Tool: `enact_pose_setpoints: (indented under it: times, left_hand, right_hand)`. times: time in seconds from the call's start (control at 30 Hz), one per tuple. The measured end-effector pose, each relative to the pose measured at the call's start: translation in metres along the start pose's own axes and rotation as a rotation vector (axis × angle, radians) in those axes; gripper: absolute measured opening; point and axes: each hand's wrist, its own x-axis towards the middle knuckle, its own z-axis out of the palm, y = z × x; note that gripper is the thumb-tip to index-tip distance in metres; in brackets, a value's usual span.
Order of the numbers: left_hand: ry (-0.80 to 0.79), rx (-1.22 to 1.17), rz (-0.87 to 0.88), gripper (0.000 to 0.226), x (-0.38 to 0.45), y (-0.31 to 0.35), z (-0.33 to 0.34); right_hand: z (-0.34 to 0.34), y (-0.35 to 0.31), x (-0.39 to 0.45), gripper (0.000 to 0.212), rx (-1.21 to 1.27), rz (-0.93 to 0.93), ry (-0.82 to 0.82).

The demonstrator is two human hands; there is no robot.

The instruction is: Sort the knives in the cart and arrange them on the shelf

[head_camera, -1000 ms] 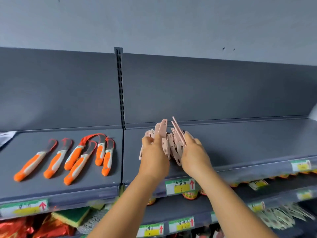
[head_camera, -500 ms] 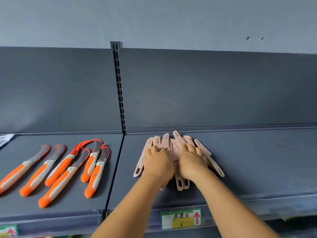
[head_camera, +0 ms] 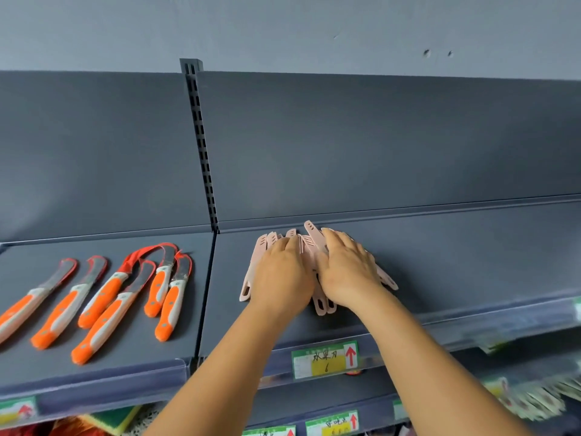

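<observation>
Head view: I have both hands flat on a bunch of pink knives (head_camera: pixel 314 250) lying fanned on the shelf (head_camera: pixel 456 262), just right of centre frame. My left hand (head_camera: pixel 283 278) lies palm down over the left part of the fan, fingers straight and close together; my right hand (head_camera: pixel 345 275) covers the right part, fingers a little spread, pressing rather than gripping. Neither hand holds a knife. Handle ends stick out below my wrists and at both sides, sheathed tips point toward the back panel.

The orange knives (head_camera: pixel 103 297) already lie in a loose row on the shelf bay at the left of the frame, well apart from the pink ones.

As I judge it, the pink set is down but not yet laid out. The risk from here is in spreading them: they overlap, so a push on one may drag its neighbours crooked. The handles near the front lip could slide over the edge if I sweep toward myself. One knife rides on top of the others near my right fingers and may skid off when I lift my palms.
</observation>
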Motion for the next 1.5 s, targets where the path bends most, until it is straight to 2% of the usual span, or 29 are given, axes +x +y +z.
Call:
enact_pose_setpoints:
  times: [0.2, 0.43, 0.73, 0.93, 1.27, 1.5]
  left_hand:
    - [0.019, -0.078, 0.147, 0.032, -0.067, 0.020, -0.025]
    - [-0.128, -0.114, 0.264, 0.049, -0.157, 0.022, -0.023]
    - [-0.431, -0.197, 0.394, 0.048, -0.264, 0.036, 0.025]
    - [-0.667, -0.212, 0.484, 0.049, -0.327, 0.063, 0.067]
    - [-1.025, -0.192, 0.711, 0.053, -0.442, 0.133, 0.126]
    - [-1.164, -0.106, 0.903, 0.052, -0.525, 0.208, 0.165]
  right_hand:
    - [-0.016, -0.005, -0.079, 0.050, 0.055, 0.058, 0.097]
    - [-0.010, 0.005, -0.191, 0.056, 0.164, 0.266, 0.093]
    - [0.023, 0.046, -0.323, 0.054, 0.197, 0.574, 0.200]
    - [0.040, 0.079, -0.409, 0.053, 0.183, 0.834, 0.208]
    - [0.046, 0.135, -0.556, 0.050, 0.237, 1.255, 0.313]
    - [0.040, 0.196, -0.656, 0.050, 0.306, 1.403, 0.392]
